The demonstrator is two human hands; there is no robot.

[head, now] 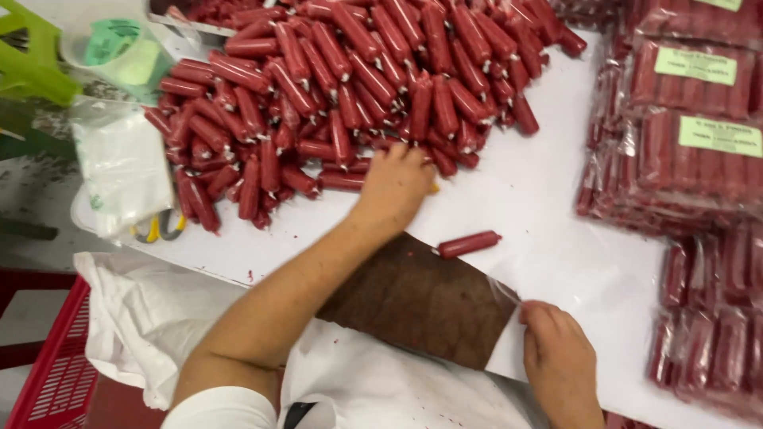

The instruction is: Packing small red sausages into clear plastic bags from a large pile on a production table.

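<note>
Nearest the camera lies a crumpled white cloth (pixel 151 318) across the person's lap, with the corner of a red plastic crate (pixel 48 373) at the lower left. Just above it the right hand (pixel 560 357) pinches the corner of a clear plastic bag (pixel 501 298) between thumb and fingers, its fingers curled shut on the film; the bag lies flat over a brown patch (pixel 421 298) at the near edge of the white table (pixel 548 214). The left hand (pixel 395 184) reaches across to the near edge of a large pile of sausages (pixel 342 87), fingers bent down among them; whether it has closed on one cannot be told, since the fingertips are hidden. The sausages are short, glossy, dark red sticks with small pale clipped ends, heaped loosely at all angles over the far half of the table. One loose sausage (pixel 467 243) lies alone on the table between the two hands, just beyond the bag's mouth and apart from the pile. On the right side stand stacks of filled clear packs (pixel 691 151), each holding a row of the same red sausages side by side, some topped with green labels (pixel 719 135). At the far left a clear tub (pixel 119 48) holds green slips, and a limp white plastic bag (pixel 123 163) lies below it, partly covering yellow-handled scissors (pixel 159 229).
</note>
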